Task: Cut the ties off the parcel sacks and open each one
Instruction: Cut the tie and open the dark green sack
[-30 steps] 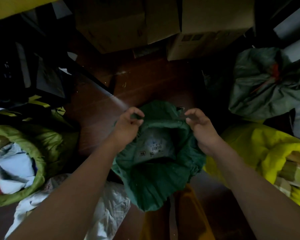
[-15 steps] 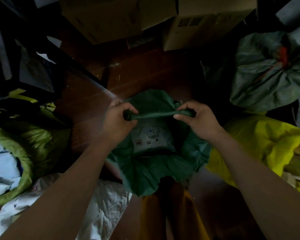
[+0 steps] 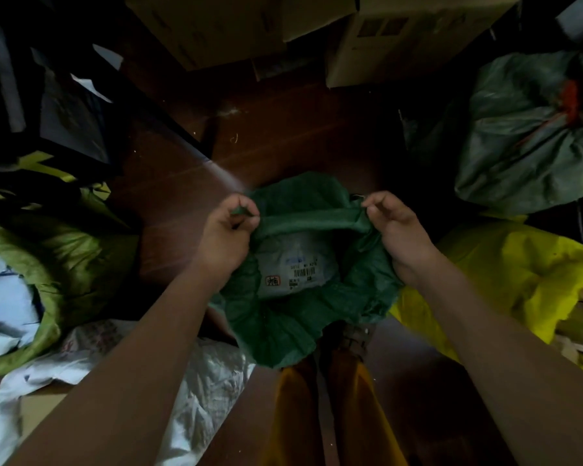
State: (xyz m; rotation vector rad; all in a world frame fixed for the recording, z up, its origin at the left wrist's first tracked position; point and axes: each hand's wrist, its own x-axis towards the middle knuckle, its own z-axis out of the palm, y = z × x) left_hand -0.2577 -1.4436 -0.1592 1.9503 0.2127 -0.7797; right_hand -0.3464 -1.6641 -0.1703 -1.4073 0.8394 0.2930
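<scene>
Green parcel sack (image 3: 303, 317) sits open; my left hand (image 3: 228, 230) and right hand (image 3: 399, 230) pinch its rolled rim, fingers curled on fabric.

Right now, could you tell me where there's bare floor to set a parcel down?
Bare floor lies between the green sack and the cardboard boxes. Crowded: olive sack left, yellow sack and tied grey sack right.

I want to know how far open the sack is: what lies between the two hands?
In the head view, the dark green sack's rolled rim stretches from the left hand to the right hand; just below it a labelled parcel shows inside.
</scene>
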